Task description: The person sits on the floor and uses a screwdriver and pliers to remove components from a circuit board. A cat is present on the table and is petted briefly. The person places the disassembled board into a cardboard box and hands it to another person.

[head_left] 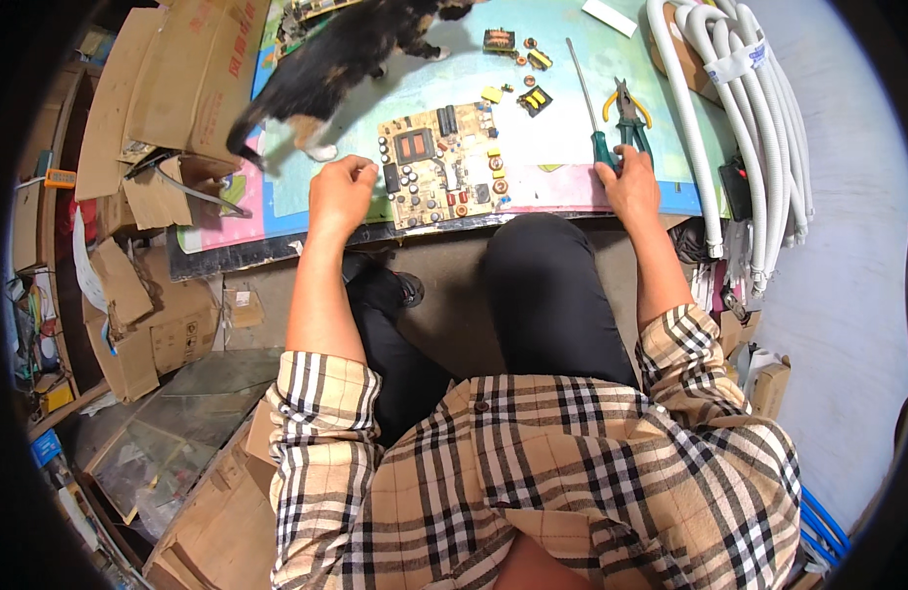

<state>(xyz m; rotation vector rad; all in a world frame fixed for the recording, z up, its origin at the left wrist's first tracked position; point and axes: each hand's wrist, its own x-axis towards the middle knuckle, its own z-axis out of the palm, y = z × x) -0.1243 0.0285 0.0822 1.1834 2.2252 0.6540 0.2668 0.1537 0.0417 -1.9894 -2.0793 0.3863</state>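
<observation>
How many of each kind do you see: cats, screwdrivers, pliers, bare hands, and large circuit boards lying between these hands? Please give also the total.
Cat: 1
Screwdriver: 1
Pliers: 1 pair
Hands: 2, left hand and right hand
Circuit board: 1
Total: 6

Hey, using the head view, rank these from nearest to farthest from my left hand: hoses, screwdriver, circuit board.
From your left hand:
1. Circuit board, immediately to its right.
2. Screwdriver, farther right, by your right hand.
3. Hoses, at the table's right side.
</observation>
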